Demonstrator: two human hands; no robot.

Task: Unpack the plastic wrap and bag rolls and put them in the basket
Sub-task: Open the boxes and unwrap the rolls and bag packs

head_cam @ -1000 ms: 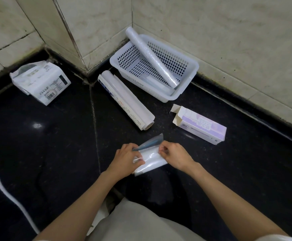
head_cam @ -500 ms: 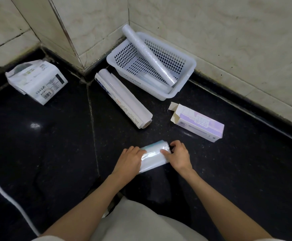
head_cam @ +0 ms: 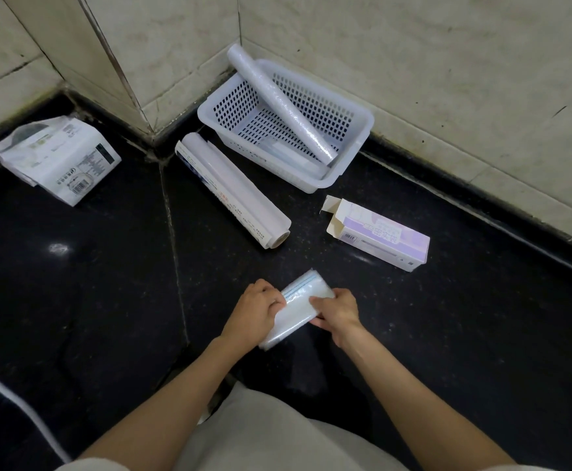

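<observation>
left hand (head_cam: 255,309) grips bag roll (head_cam: 296,309); right hand (head_cam: 337,309) grips it too

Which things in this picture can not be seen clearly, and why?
Head view:
- Bag roll: its middle is covered by the left hand and right hand.
- Purple box: label too small to read.
- Flat item in basket: blurred behind the leaning roll.

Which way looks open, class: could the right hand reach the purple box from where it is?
Probably yes. The purple box lies on bare floor ahead of the right hand, nothing between them. But that hand's fingers grip the bag roll, so it must let go first.
</observation>
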